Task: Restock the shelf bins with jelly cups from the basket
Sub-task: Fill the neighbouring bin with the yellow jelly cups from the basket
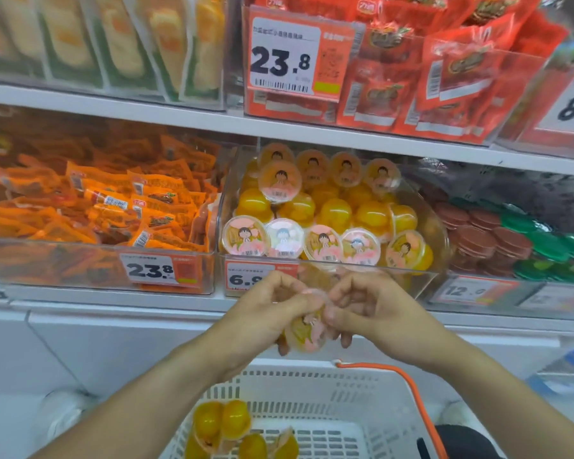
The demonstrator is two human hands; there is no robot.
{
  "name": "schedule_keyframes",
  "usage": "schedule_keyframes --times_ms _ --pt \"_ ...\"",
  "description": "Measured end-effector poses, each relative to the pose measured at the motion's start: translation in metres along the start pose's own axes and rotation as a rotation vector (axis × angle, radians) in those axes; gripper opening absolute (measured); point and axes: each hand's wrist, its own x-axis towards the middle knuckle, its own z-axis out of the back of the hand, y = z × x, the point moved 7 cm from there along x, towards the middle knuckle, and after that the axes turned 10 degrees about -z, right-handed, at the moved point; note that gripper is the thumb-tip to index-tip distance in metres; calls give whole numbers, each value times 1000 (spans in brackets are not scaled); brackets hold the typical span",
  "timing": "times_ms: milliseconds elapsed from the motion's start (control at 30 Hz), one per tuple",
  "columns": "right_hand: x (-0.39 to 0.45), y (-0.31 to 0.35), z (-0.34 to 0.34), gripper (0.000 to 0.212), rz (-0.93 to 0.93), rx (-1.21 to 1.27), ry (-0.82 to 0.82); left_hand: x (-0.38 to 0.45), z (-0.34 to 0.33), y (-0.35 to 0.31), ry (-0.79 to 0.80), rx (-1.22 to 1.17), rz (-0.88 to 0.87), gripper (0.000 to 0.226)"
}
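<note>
1. Jelly cups left to stock lie nearest, at six o'clock, in the white basket: a small cluster of yellow cups sits in its left corner, so several more trips look likely.

2. Just above the basket, both hands meet round one jelly cup. The left hand curls its fingers and thumb about the cup's left side; the right hand pinches its right edge, label facing the person. Whether a second cup is tucked behind it is hard to tell.

3. Before lifting, settle the cup into one hand's grip. The clear rim looks slippery, so holding by the body seems safer than by the lid.

4. Carry it toward twelve o'clock, over the front wall of the clear bin behind the 6.9 price tag.

5. Set it label outward, matching the front row of cups. A gap seems open at about one o'clock, toward the bin's right end.

6. Keep clear of the orange packets at ten o'clock and the dark discs at two o'clock.
</note>
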Motion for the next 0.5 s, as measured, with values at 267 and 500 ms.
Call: schedule_keyframes --times_ms 267,500 --pt "-2 -1 2 24 57 36 -112 6 -3 -25 -118 245 -337 26" --pt "22 60 55 13 260 75 -499 12 16 -26 -279 212 -370 23"
